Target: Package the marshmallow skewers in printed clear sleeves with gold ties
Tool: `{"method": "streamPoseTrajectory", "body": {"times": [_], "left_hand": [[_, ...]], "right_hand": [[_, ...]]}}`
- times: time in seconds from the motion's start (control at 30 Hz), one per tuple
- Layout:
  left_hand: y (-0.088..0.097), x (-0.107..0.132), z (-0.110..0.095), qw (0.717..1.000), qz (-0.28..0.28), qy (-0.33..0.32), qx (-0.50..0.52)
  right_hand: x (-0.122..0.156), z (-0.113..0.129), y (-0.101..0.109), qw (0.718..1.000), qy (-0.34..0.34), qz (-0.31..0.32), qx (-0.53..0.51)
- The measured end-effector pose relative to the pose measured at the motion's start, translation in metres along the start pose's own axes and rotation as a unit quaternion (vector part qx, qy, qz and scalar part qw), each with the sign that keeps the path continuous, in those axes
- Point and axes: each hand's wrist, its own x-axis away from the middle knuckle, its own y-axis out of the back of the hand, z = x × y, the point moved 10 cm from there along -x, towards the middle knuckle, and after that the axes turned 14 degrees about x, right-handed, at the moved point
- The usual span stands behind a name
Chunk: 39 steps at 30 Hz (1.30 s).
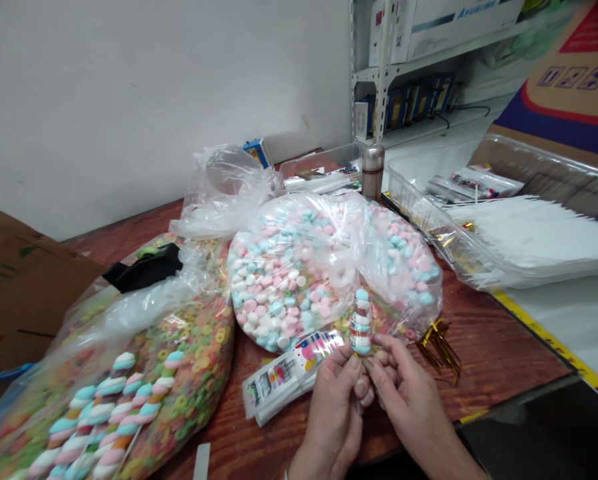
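Marshmallow pop (361, 322) upright, L hand (331, 417) fingers closed round its stick, R hand (403, 390) fingertips pinching near its base. Printed wrappers (276, 380) just L, bag of pastel mini marshmallows (299, 280) right behind, all on wood table (499, 353).

The fingers (385, 352) hide the lower end of the marshmallow skewer (361, 323).
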Motion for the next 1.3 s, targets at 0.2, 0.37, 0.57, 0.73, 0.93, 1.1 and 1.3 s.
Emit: {"method": "streamPoseTrajectory", "body": {"times": [0.2,0.37,0.57,0.73,0.93,1.1,1.3], "left_hand": [[-0.007,0.013,-0.043,0.852,0.065,-0.260,-0.449],[-0.014,0.020,-0.045,0.824,0.055,-0.276,-0.492],[-0.014,0.017,-0.036,0.895,0.035,-0.209,-0.393],[-0.020,0.014,-0.035,0.916,0.078,-0.174,-0.352],[-0.049,0.025,-0.043,0.922,0.229,-0.057,-0.307],[-0.060,0.045,-0.055,0.847,0.285,-0.083,-0.442],[-0.051,0.049,-0.044,0.733,0.221,-0.135,-0.629]], "right_hand": [[0.004,0.007,0.005,0.982,0.083,-0.042,0.163],[0.007,0.011,0.000,0.981,0.101,-0.041,0.163],[0.007,0.024,0.010,0.980,0.132,-0.067,0.133],[0.008,0.028,0.023,0.978,0.125,-0.105,0.133],[0.019,0.042,0.021,0.975,0.186,-0.022,0.117],[0.020,0.016,0.016,0.993,0.061,0.090,0.037],[0.026,-0.002,0.016,0.985,-0.026,0.160,-0.055]]}}
